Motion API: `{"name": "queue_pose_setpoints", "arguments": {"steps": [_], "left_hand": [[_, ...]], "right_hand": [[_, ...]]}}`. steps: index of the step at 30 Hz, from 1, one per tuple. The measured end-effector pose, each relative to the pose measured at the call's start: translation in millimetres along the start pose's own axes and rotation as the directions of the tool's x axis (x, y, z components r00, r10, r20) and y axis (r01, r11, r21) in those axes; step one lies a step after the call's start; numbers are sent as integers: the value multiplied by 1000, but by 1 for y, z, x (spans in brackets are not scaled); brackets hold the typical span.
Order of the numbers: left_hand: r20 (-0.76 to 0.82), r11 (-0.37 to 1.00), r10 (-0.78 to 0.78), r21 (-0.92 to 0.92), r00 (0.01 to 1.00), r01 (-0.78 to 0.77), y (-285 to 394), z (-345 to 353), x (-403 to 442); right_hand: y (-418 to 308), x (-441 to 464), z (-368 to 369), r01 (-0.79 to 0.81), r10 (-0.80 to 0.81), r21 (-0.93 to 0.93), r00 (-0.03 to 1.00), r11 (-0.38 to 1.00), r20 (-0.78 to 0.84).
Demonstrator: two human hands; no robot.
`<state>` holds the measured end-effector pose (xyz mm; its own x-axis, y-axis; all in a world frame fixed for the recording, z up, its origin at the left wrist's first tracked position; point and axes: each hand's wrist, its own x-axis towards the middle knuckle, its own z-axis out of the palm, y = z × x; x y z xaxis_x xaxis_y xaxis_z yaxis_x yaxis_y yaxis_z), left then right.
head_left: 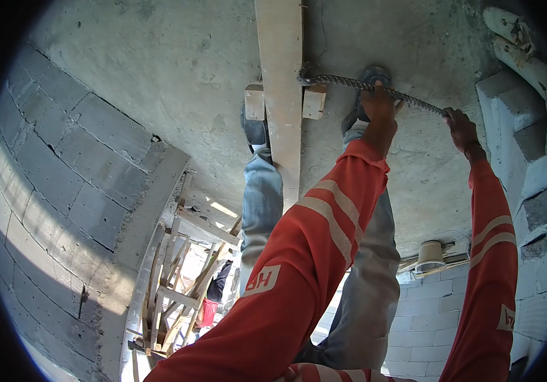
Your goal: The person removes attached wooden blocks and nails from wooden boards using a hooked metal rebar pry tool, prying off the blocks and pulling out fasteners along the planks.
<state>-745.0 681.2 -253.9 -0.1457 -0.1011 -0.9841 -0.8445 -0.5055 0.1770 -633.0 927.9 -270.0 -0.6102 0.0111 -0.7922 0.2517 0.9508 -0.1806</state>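
A twisted steel bar (417,102), like rebar with a bent hooked end, lies slantwise across the view. Its hook meets the right edge of a long wooden plank (281,51), just above a wood block end (314,102). My left hand (380,105) is closed round the bar's middle, over my right shoe. My right hand (461,129) grips the bar's far right end. Another wood block end (255,102) sticks out at the plank's left side. My left shoe (255,127) stands close beside it.
A grey block wall (82,153) rises on the left. Loose blocks (515,108) and a pale sack (522,60) lie at right. Below are a bucket (430,254), stacked timber (181,280) and a person in red and dark clothing (213,299). The floor (158,51) is concrete.
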Motion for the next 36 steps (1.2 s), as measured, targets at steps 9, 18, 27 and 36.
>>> {"name": "queue_pose_setpoints", "arguments": {"steps": [9, 18, 27, 36], "left_hand": [[-19, 995, -94, 24, 995, 94, 5, 4, -1], [-55, 995, -73, 71, 996, 77, 7, 12, -15], [-538, 945, 316, 253, 782, -208, 4, 21, -47], [-50, 908, -262, -350, 964, 228, 115, -36, -123]], "right_hand": [[8, -5, -23, 53, -57, 43, 992, 998, 109], [-14, -46, -69, 98, -90, -63, 990, 993, 109], [-115, -159, -183, 76, -82, 39, 983, 996, 163], [-200, -224, -255, -773, -269, 574, 633, -269, 726]]}}
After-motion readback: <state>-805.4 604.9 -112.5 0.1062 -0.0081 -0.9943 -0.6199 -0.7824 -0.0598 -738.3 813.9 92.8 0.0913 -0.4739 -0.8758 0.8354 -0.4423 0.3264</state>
